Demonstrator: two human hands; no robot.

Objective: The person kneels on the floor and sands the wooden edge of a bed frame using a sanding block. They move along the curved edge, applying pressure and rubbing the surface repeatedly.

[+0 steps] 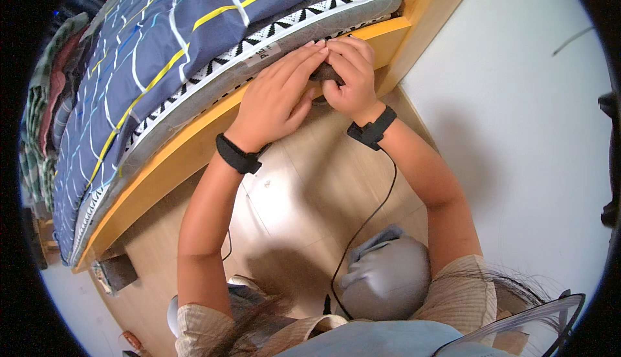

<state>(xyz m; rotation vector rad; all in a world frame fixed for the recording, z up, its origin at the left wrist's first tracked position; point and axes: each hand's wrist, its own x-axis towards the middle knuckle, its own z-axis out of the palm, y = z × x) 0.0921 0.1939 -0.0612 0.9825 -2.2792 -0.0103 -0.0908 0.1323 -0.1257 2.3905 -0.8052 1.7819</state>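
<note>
My left hand [277,97] lies against the grey side of a mattress [226,72], its fingers stretched out and reaching to the right. Its fingertips meet those of my right hand [351,75], whose fingers curl over a small dark grey thing [328,74] at the bed's edge. Most of that thing is hidden under my fingers, and I cannot tell its kind. Both hands are just above the yellow wooden bed rail [181,153]. A white piping and a black-and-white patterned band run along the mattress. Black straps circle both wrists.
A blue checked cover [155,46] spreads over the bed. Folded clothes [42,105] lie at the far left. A white wall [517,98] stands on the right. A thin black cable [362,227] hangs from my right wrist. A grey box [116,273] stands on the wooden floor [155,253].
</note>
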